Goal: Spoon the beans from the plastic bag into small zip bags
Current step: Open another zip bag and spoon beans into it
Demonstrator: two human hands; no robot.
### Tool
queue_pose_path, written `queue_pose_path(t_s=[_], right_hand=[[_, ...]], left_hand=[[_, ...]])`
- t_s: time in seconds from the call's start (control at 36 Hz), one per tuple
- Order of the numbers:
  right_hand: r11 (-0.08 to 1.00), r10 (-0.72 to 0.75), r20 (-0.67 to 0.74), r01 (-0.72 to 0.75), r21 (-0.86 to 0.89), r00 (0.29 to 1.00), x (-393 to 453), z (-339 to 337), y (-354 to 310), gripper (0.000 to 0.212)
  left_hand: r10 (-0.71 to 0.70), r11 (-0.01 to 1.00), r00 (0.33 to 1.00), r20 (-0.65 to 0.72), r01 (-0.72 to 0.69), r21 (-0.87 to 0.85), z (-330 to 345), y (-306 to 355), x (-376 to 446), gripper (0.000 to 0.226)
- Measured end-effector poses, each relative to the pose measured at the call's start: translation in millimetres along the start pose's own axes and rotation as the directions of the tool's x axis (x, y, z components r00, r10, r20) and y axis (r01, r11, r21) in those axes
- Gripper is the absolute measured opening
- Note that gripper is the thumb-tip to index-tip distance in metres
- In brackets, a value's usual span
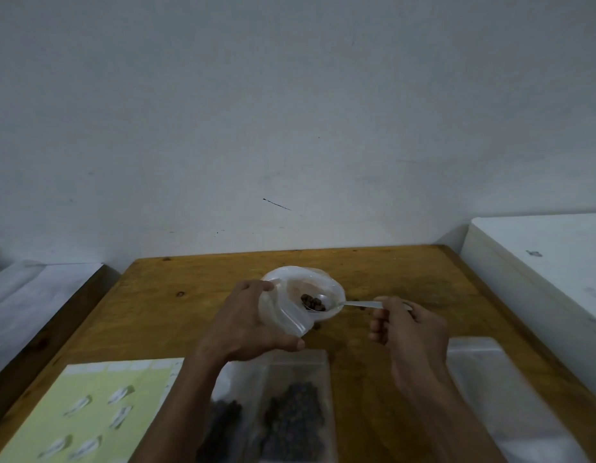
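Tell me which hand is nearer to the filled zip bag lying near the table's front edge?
Left. The left hand is just above the filled zip bag; the right hand is farther right, holding the spoon.

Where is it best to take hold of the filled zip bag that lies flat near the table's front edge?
Probably the empty top strip of the zip bag, pinched from the far side. The beans bulge lower down, while the strip lies flat and free of weight.

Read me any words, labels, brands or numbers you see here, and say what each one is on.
No readable text.
Green sheet: faint marks along its top and right edges, too blurred to read.
Zip bags of beans: no label visible.
Plastic bag and spoon: no print visible.
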State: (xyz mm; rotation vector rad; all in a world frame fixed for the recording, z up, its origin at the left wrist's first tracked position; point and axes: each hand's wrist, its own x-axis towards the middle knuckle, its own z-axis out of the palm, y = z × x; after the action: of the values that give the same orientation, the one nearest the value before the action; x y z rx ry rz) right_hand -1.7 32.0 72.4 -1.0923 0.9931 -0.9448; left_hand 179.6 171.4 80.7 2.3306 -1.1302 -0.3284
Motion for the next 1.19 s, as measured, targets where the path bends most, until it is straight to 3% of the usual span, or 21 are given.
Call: queue_pose_path(t_s=[0.42, 0.5, 0.58, 0.64, 0.75, 0.83, 0.89, 0.97, 1.06, 1.19], right_hand=[[0.997, -0.060, 0.040, 0.058, 0.055, 0.997, -7.6, -6.2, -15.8, 0.014], [0.992, -0.095, 0.096, 0.086, 0.090, 0.991, -15.5, -4.0, -25.7, 0.013], [0.977, -0.213, 0.193, 0.213, 0.019, 0.958, -25.6, 5.7, -31.6, 0.015], [0.919, -0.338, 0.282, 0.380, -0.108, 0.898, -32.8, 12.9, -32.6, 0.017], [0.693, -0.552, 0.435, 0.681, -0.234, 0.711, -42.0, 20.2, -30.2, 0.018], [0.629, -0.673, 0.339, 0.750, -0.206, 0.657, -38.6, 18.9, -24.3, 0.017], [0.504, -0.773, 0.283, 0.821, -0.267, 0.567, -31.9, 16.2, -19.3, 0.016], [0.294, -0.802, 0.394, 0.870, -0.395, 0.450, -21.7, 14.0, -5.1, 0.009], [0.216, -0.711, 0.520, 0.850, -0.480, 0.474, -11.7, 18.7, 16.8, 0.012], [0.292, -0.627, 0.515, 0.789, -0.540, 0.584, 4.4, 32.9, 50.9, 0.013]], left_hand=[[0.087, 0.994, 0.989, -0.121, -0.094, -0.048, -8.4, -7.4, -12.7, 0.102], [0.094, 0.988, 0.986, -0.140, -0.109, -0.106, -10.5, -7.7, -15.6, 0.100], [0.112, 0.980, 0.984, -0.136, -0.132, -0.146, -11.3, -6.2, -16.9, 0.099], [0.122, 0.974, 0.982, -0.143, -0.145, -0.171, -10.2, -5.7, -17.1, 0.096], [0.098, 0.962, 0.979, -0.180, -0.140, -0.235, -9.8, -9.5, -16.3, 0.099], [0.090, 0.954, 0.969, -0.231, -0.150, -0.260, -11.9, -17.9, -14.2, 0.102], [0.062, 0.954, 0.968, -0.242, -0.128, -0.271, -14.2, -23.3, -12.7, 0.107], [0.043, 0.957, 0.983, -0.180, -0.092, -0.276, -17.5, -29.0, -8.3, 0.116], [0.038, 0.960, 0.996, -0.078, -0.058, -0.272, -19.8, -31.2, -4.3, 0.111], [0.023, 0.975, 0.999, 0.040, -0.013, -0.223, -16.7, -29.9, 2.1, 0.094]])
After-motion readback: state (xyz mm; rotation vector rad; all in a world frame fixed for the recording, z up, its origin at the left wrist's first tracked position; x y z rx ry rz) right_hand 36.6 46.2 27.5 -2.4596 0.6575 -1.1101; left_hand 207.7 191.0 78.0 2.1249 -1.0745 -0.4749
